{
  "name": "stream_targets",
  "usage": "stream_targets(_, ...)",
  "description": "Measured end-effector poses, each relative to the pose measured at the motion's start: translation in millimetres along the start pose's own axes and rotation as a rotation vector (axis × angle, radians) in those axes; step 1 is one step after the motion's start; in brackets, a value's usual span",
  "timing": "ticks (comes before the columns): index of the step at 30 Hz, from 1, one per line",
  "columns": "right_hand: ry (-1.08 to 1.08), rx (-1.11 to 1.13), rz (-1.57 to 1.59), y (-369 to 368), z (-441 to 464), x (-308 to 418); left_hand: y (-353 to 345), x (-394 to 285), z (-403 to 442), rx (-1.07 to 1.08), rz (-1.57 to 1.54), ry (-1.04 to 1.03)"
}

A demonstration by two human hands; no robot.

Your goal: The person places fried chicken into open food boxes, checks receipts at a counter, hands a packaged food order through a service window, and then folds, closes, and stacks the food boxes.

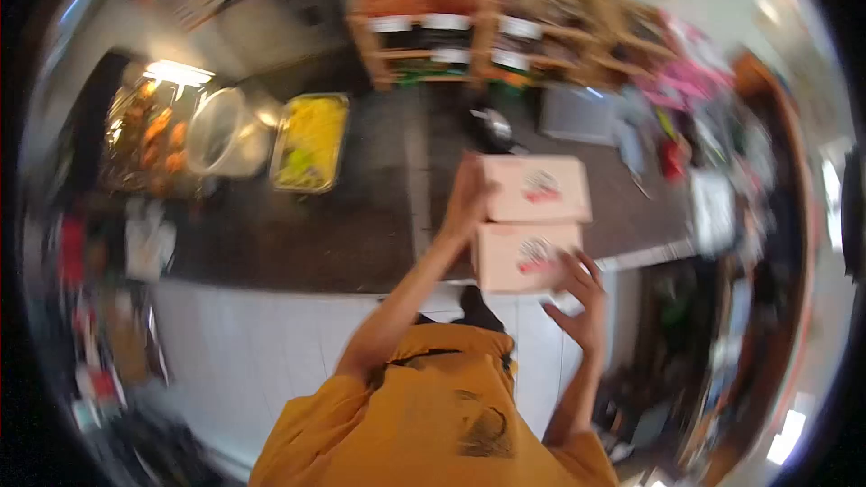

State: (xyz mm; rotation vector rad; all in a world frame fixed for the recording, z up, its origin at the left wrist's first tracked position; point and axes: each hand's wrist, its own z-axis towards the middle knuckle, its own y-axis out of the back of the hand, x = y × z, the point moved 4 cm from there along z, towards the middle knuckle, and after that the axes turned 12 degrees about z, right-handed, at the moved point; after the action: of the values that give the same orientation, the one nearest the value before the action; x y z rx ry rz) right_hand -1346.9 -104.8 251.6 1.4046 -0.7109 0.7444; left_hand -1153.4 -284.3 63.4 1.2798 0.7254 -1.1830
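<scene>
Two pale pink cardboard boxes sit at the counter's front edge, each with a dark and red print on its lid. The far box (557,182) and the near box (507,263) lie edge to edge, the near one reaching past the counter edge in this view. My left hand (466,200) grips the left side of the far box, its fingers partly blurred. At the right front corner of the near box is my right hand (580,296), fingers spread, the fingertips close to or touching the lid.
On the dark counter (352,216) stand a foil tray of yellow food (311,142), a clear tub (221,133) and a lit food display (149,131). Behind are wooden shelves (419,54), a black object (492,129) and a clear plastic container (579,114). Bags and utensils crowd the right.
</scene>
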Motion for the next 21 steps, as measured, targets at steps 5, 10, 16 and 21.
stream_targets(5,-0.144,-0.239,0.771,36,40,-173,-19,21,-17,-0.024,-0.325,0.325)
stream_targets(10,-0.405,-0.265,1.446,-39,119,-255,-9,-33,-17,-0.011,-0.728,0.459)
stream_targets(16,-0.598,-0.193,1.324,-75,96,-283,-20,-14,-24,-0.173,-0.506,0.273)
stream_targets(21,-0.604,-0.161,1.288,-75,81,-294,-17,-31,-25,-0.198,-0.881,0.245)
